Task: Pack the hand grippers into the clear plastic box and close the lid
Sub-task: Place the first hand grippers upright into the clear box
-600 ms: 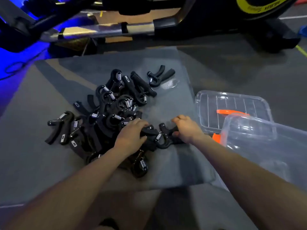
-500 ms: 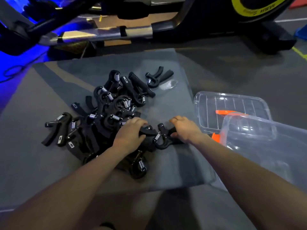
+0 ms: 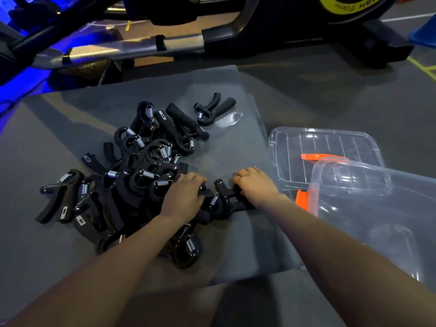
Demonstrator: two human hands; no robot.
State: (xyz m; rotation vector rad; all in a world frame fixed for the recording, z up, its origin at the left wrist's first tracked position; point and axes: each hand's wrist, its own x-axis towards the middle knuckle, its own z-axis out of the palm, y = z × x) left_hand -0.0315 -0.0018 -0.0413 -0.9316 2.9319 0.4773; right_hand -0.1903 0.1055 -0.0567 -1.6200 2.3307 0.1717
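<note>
The hand grippers lie in a black heap on the grey mat, with one gripper apart at the far side. None seems to be inside the clear plastic box, which stands open at the right, its lid lying flat behind it. The right hand curls its fingers around the handle of the nearest gripper; the left hand grips another at the edge of the heap. The step is probably the first picking. Next, both hands should lift and carry their grippers right, over the box rim.
</note>
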